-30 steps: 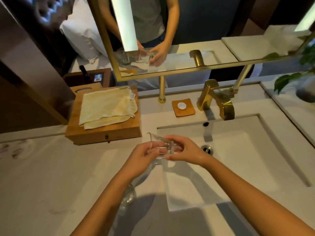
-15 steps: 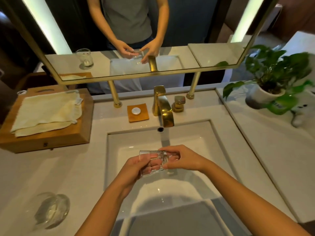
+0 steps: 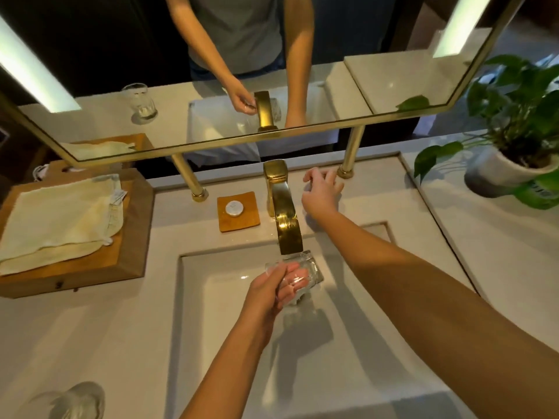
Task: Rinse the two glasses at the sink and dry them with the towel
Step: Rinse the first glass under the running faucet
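Left hand (image 3: 269, 293) over sink (image 3: 211, 297), fingers (image 3: 295, 275) wrapped around glass (image 3: 305, 270), held tilted just under spout of gold tap (image 3: 286, 225). Right hand (image 3: 322, 192) on counter (image 3: 90, 328) behind sink, beside tap base, fingers curled loosely over something hidden (cannot tell what). Second glass (image 3: 75, 400) on counter, near left corner, blurred. Towel (image 3: 60, 219) folded on wooden box (image 3: 133, 237), left of sink. Potted plant (image 3: 514, 140) far right.
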`<state>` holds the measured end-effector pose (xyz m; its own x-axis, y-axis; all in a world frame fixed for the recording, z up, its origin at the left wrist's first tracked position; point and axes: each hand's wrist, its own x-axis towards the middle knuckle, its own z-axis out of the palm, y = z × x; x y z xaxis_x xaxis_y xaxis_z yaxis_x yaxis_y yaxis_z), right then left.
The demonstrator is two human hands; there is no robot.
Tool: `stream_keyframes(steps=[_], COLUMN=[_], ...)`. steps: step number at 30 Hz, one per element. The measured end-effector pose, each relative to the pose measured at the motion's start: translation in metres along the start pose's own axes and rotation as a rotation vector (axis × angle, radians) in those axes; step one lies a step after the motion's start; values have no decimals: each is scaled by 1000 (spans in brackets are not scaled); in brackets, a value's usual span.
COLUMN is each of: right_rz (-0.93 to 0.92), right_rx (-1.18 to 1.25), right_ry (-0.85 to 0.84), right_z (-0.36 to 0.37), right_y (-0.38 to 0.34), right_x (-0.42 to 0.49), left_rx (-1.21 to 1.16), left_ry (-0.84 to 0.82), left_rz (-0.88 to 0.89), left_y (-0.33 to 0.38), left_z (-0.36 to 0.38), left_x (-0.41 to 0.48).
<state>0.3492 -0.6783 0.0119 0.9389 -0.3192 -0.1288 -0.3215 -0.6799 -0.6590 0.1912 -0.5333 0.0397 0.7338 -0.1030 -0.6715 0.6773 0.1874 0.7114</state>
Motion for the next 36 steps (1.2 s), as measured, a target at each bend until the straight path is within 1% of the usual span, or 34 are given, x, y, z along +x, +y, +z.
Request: stream_keyframes(steps=[2,5,8,10,13,14,15,16,17,18,19,20,21,22,23,24,26,27,28,29,30,31,32,33,34,35,36], right_rz=[-94,-141,-189,-231,-306,-329,-339,-329,-283,-204,-93,22,118,154,172,181,165,121,63,27,33,98,199,302,382,435,429], right_rx=[72,163,128,127,6,-35,-24,42,164,307,453,577,677,729,780,820,848,816,759,731,753,812,886,908,864,782,696], right_ry=[-3,-81,-147,-230,-358,-358,-318,-243,-182,-201,-325,-508,-657,-723,-719,-684,-628,-625,-629,-640,-664,-683,-702,-729,-746,-745,-715], right_z=[-3,-13,-20,-28,-35,-35,-32,-28,-21,-15,-7,-1,5,8,8,8,9,8,8,9,10,8,5,2,-1,-2,0], right_y=[12,18,17,19,27,29,33,36,41,47,52,56,61,66,69,70,66,63,64,65,67,67,64,61,56,53,54], right_x=[0,5,11,13,8,-1,-15,-36,-60,-84,-105,-122,-133,-138,-139,-140,-140,-140,-140,-141,-141,-139,-138,-137,-135,-133,-132], left_rx=[6,5,7,-7,19,45,82,137,203,284,369,485,615,702,740,721,545,427,354,338,371,418,486,572,654,698,692], left_ry=[-20,-68,-99,-115,-114,-106,-99,-92,-91,-90,-99,-126,-164,-199,-210,-192,-99,-50,-3,29,33,12,-28,-78,-137,-161,-159], left_rz=[-3,-7,8,28,86,115,153,193,234,269,288,302,337,375,396,372,193,100,63,93,162,235,316,384,428,437,418], left_y=[-2,-5,-5,-5,-6,-5,-6,-6,-7,-7,-8,-9,-10,-11,-13,-15,-11,-11,-7,-4,1,3,4,1,-3,-8,-12], left_z=[2,1,1,1,-3,-4,-7,-9,-12,-14,-16,-16,-17,-17,-18,-18,-14,-16,-17,-18,-17,-17,-15,-14,-13,-11,-11], left_x=[6,13,16,17,19,18,18,17,17,16,16,15,15,15,18,18,19,22,24,25,22,21,17,15,11,10,11])
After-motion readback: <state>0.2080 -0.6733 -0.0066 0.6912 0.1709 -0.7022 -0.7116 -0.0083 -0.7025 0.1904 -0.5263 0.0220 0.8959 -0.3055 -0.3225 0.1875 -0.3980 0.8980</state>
